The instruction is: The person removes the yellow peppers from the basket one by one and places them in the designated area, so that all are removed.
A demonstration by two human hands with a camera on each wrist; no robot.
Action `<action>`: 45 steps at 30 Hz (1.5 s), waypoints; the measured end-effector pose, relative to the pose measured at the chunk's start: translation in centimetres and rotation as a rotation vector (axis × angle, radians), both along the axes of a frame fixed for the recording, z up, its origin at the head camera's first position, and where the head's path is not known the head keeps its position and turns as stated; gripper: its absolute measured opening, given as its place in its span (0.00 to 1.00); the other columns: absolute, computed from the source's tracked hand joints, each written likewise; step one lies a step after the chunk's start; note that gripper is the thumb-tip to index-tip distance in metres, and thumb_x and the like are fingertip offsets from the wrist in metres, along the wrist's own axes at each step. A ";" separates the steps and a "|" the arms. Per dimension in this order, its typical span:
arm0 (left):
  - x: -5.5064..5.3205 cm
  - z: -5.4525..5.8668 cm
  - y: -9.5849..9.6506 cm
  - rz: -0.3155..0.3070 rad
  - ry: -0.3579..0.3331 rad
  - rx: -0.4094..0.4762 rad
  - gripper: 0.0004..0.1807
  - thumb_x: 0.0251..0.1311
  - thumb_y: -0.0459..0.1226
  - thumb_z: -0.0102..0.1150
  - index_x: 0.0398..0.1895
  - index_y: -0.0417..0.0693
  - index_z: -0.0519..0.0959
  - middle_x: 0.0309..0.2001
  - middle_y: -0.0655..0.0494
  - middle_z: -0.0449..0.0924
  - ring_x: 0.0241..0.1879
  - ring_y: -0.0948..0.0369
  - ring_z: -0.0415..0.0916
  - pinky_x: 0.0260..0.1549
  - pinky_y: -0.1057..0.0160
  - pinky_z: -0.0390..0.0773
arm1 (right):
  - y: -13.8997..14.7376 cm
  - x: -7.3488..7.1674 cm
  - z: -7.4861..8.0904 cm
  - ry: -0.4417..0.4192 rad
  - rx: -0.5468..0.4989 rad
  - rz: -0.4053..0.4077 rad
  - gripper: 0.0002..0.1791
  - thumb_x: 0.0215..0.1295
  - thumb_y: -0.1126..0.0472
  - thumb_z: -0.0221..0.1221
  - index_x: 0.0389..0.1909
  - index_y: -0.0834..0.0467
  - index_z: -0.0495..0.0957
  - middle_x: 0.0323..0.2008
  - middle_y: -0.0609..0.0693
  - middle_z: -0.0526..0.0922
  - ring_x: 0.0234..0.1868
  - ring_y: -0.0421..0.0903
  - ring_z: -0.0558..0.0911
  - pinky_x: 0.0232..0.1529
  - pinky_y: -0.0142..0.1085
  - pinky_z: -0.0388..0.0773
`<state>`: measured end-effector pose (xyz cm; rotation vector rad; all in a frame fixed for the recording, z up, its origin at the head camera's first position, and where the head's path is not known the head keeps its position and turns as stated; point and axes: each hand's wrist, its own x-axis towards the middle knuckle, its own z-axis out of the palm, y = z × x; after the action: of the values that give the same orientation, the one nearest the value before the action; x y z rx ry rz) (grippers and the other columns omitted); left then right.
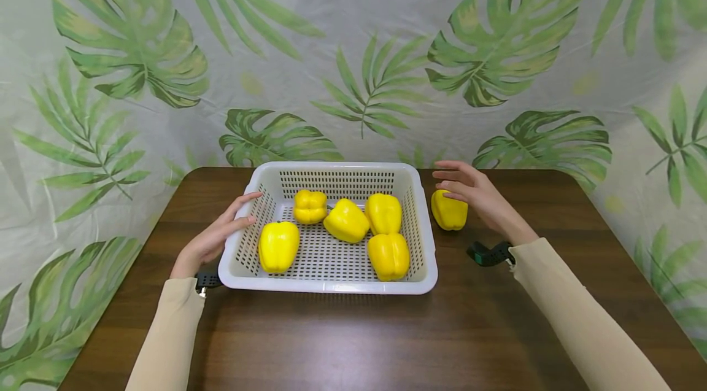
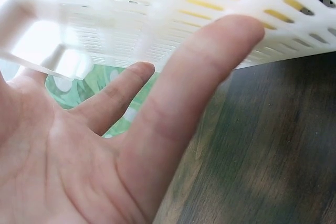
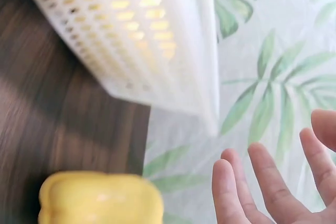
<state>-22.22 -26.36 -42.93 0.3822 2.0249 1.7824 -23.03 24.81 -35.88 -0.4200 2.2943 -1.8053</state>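
Note:
A white plastic basket [image 1: 326, 286] with slotted walls holds several yellow bell peppers, among them one at the left [image 1: 278, 247] and one at the front right [image 1: 389, 256]. At the basket's left rim is my left hand [image 1: 212, 237], its fingertips reaching over the edge in the head view. The left wrist view shows its thumb [image 2: 184, 93] straight, right by the slotted wall. Outside the basket's right side, another yellow bell pepper [image 1: 450, 212] rests on the table. My right hand [image 1: 475, 191] hovers over it with fingers spread and nothing held; its fingertips overlap the pepper's top in the head view.
The brown wooden table [image 1: 342, 342] extends in front of the basket and to both sides. Behind it hangs a pale cloth [image 1: 381, 4] printed with green leaves. A black wrist strap [image 1: 488, 254] sits by the right sleeve, another [image 1: 208, 280] by the left.

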 end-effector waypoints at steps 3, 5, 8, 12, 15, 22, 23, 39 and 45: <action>0.0 0.0 0.0 0.000 -0.003 0.002 0.32 0.71 0.39 0.44 0.74 0.61 0.46 0.72 0.38 0.40 0.59 0.30 0.57 0.37 0.38 0.77 | -0.9 0.0 0.3 -0.006 -0.007 0.022 0.27 0.72 0.59 0.52 0.68 0.60 0.59 0.65 0.62 0.64 0.62 0.61 0.67 0.58 0.39 0.70; 0.0 0.0 0.0 0.000 -0.007 0.004 0.32 0.71 0.39 0.44 0.74 0.61 0.45 0.72 0.38 0.40 0.59 0.31 0.58 0.37 0.38 0.77 | -1.5 -0.1 0.4 -0.005 -0.010 0.044 0.27 0.72 0.60 0.51 0.69 0.60 0.59 0.65 0.62 0.64 0.62 0.61 0.67 0.58 0.39 0.70; 0.0 -0.1 0.0 0.003 -0.009 0.001 0.33 0.71 0.39 0.44 0.74 0.61 0.45 0.72 0.38 0.40 0.59 0.31 0.58 0.37 0.38 0.77 | -2.4 -0.2 0.7 -0.004 -0.013 0.073 0.27 0.72 0.61 0.51 0.69 0.61 0.58 0.65 0.61 0.64 0.62 0.61 0.68 0.58 0.41 0.70; 0.0 -0.1 -0.1 0.006 -0.006 -0.006 0.33 0.71 0.40 0.45 0.74 0.61 0.45 0.72 0.38 0.40 0.59 0.31 0.59 0.37 0.38 0.77 | -3.8 -0.3 1.1 0.002 -0.005 0.102 0.27 0.71 0.62 0.52 0.69 0.61 0.59 0.65 0.60 0.64 0.61 0.60 0.69 0.60 0.47 0.67; 0.0 -0.1 -0.1 0.005 -0.007 -0.006 0.33 0.71 0.40 0.45 0.74 0.61 0.45 0.72 0.38 0.40 0.59 0.31 0.59 0.37 0.38 0.77 | -5.0 -0.2 1.3 0.004 0.001 0.120 0.27 0.71 0.63 0.53 0.68 0.61 0.60 0.65 0.61 0.64 0.62 0.60 0.68 0.60 0.52 0.65; 0.0 -0.2 -0.2 0.007 -0.007 -0.005 0.33 0.71 0.39 0.45 0.74 0.61 0.45 0.72 0.38 0.40 0.59 0.31 0.58 0.37 0.38 0.77 | -7.5 -0.4 1.1 -0.006 0.008 0.170 0.26 0.71 0.63 0.52 0.68 0.59 0.62 0.65 0.63 0.64 0.62 0.62 0.67 0.59 0.57 0.65; 0.0 -0.2 -0.2 0.007 -0.006 -0.005 0.33 0.71 0.39 0.45 0.74 0.62 0.45 0.72 0.38 0.40 0.59 0.31 0.58 0.37 0.38 0.77 | -7.8 -0.5 1.0 -0.010 0.014 0.175 0.25 0.71 0.63 0.53 0.67 0.59 0.62 0.65 0.62 0.65 0.61 0.61 0.68 0.59 0.57 0.65; 0.1 -0.3 -0.2 0.011 -0.006 0.000 0.33 0.71 0.39 0.45 0.74 0.62 0.46 0.72 0.39 0.39 0.59 0.30 0.57 0.37 0.38 0.77 | -12.3 -1.2 -0.8 -0.123 0.081 0.241 0.27 0.70 0.63 0.53 0.68 0.60 0.62 0.66 0.63 0.63 0.64 0.59 0.66 0.60 0.55 0.65; 0.1 -0.3 -0.2 0.012 -0.007 0.000 0.33 0.71 0.40 0.45 0.74 0.62 0.46 0.73 0.40 0.38 0.60 0.30 0.56 0.38 0.38 0.77 | -13.2 -1.1 -1.1 -0.112 0.167 0.257 0.26 0.69 0.65 0.53 0.67 0.60 0.63 0.66 0.62 0.64 0.65 0.57 0.65 0.60 0.52 0.66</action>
<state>-22.16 -26.53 -43.27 0.3645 2.0270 1.7880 -24.16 11.58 -36.97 -0.5430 2.1797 -1.4664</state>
